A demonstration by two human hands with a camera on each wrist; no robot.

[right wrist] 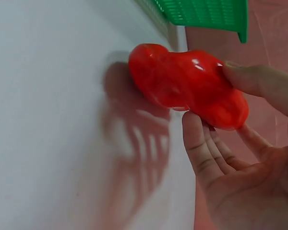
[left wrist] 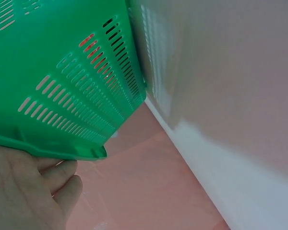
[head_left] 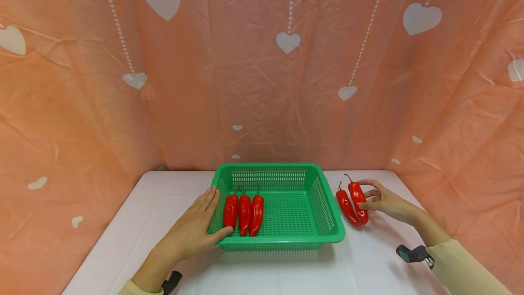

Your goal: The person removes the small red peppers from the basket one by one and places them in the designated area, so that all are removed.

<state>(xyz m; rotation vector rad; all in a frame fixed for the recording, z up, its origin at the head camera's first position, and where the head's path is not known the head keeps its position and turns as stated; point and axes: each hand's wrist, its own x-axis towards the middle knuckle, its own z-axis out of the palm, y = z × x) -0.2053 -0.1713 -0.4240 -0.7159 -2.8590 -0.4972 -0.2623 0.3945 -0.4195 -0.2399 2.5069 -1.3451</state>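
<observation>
A green plastic basket (head_left: 282,239) stands on the table with three red chili peppers (head_left: 244,213) side by side at its left end, stems toward the back. My left hand (head_left: 191,227) rests on the basket's left rim with straight fingers, its thumb over the front left corner. To the right of the basket, my right hand (head_left: 384,201) pinches a red chili pepper (head_left: 355,193) between thumb and fingers. Another red chili pepper (head_left: 346,206) lies close along its left side. From the right wrist view, the thumb (right wrist: 259,84) presses on the held pepper (right wrist: 216,91), with fingers underneath.
A white-covered table (head_left: 278,277) carries everything. Behind it and on both sides hangs an orange-pink cloth (head_left: 254,104) with white hearts. A dark wrist device (head_left: 412,254) sits by the right sleeve.
</observation>
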